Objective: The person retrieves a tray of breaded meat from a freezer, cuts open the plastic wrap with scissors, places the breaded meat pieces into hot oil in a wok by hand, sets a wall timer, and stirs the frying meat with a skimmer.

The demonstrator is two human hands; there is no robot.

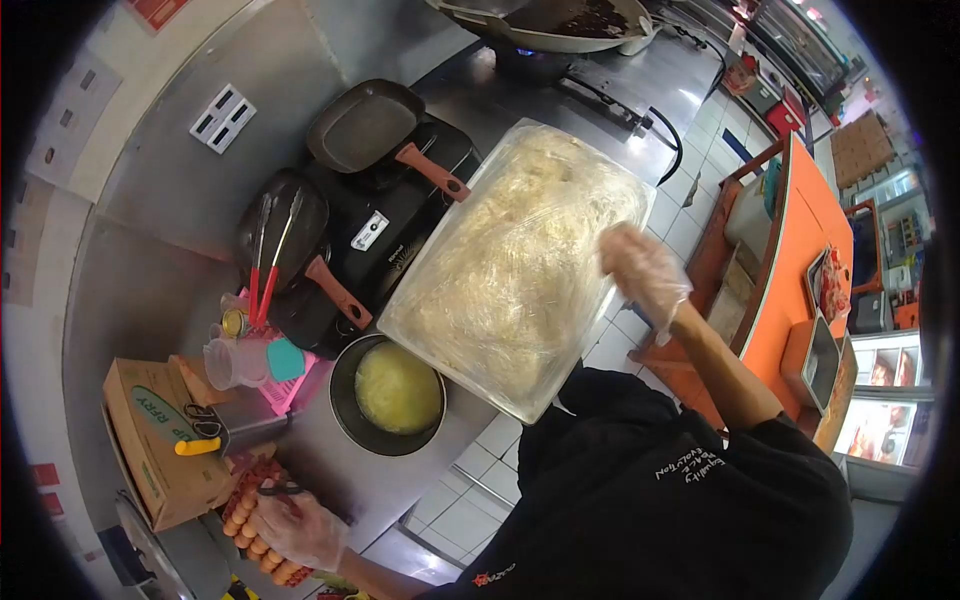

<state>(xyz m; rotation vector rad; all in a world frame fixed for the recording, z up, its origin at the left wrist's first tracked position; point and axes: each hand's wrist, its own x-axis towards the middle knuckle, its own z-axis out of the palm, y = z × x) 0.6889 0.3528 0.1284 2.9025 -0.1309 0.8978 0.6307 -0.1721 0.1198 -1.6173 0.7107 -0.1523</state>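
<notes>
My left hand [300, 530], in a clear plastic glove, is closed over a tray of brown eggs [245, 520]. A slim dark object [280, 490] shows at its fingers; its kind is not clear. On the right, my right hand [645, 275], also gloved, is blurred above the edge of a large tray [505, 400]. Its fingers are too smeared to read. Clear plastic film [500, 280] covers the pale, lumpy contents of this tray. Close to the tray's lower left corner stands a dark pot [340, 420] with yellowish liquid [398, 388] in it.
Two dark pans [365, 125] [300, 215] sit on a black stove [400, 220], red-handled tongs [265, 290] in one. A wok [560, 25] is over a blue flame. A cardboard box [150, 440], scissors [205, 420] and plastic cups [235, 360] stand left. An orange counter [790, 290] is right.
</notes>
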